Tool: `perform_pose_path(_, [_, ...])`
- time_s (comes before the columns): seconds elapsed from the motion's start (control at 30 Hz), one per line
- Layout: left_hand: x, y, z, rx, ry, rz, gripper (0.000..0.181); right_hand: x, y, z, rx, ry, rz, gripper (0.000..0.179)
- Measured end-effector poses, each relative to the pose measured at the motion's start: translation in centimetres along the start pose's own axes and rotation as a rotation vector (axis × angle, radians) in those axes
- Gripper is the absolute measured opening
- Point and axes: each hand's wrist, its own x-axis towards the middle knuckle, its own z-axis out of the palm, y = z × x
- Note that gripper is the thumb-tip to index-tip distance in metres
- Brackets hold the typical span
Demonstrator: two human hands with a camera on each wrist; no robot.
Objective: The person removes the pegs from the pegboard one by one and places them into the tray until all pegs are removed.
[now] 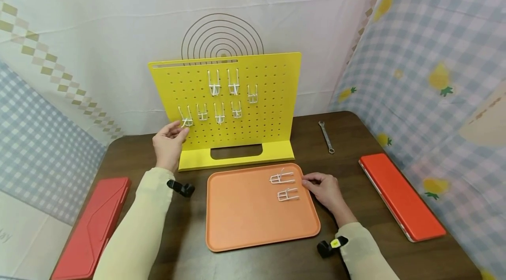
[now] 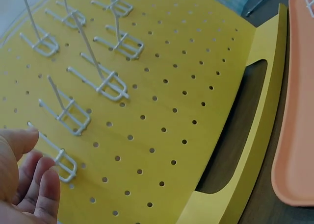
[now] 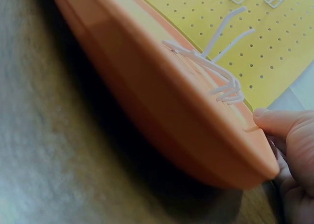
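Note:
My left hand (image 1: 168, 146) is at the lower left of a yellow pegboard (image 1: 269, 108), beside the leftmost white wire pegboard hook (image 1: 186, 121). In the left wrist view its thumb and fingers (image 2: 49, 194) stand apart, partly covering that hook (image 2: 67, 167), whose projecting prong is hidden. My right hand (image 1: 326, 192) pinches the right rim of an orange tray (image 1: 245, 214), thumb on top in the right wrist view. On the tray lie two loose wire hooks, an upper hook (image 1: 281, 177) and a lower hook (image 1: 287, 194), near its right side.
Several other wire hooks (image 1: 219, 115) hang on the pegboard. A wrench (image 1: 326, 137) lies on the dark wooden table (image 1: 189, 240) right of the board. A red case (image 1: 401, 196) lies at the right, another red case (image 1: 92, 227) at the left. Patterned curtains (image 1: 118, 29) surround the table.

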Motion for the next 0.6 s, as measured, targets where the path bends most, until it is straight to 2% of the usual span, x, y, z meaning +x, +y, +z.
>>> perform_pose_path(0.1, [0.44,-0.34,0.04,-0.016,-0.004,0.000,0.040,-0.01,-0.05,0.00,0.000,0.000,-0.001,0.010])
perform_pose_path(0.3, [0.89,-0.75,-0.11,-0.107,-0.018,-0.020,0.040,-0.03,-0.12,0.01,0.001,0.002,-0.013,0.009])
perform_pose_path(0.6, [1.03,-1.09,-0.12,-0.119,-0.045,-0.013,0.039,-0.02,-0.01,0.01,-0.004,0.005,-0.006,0.008])
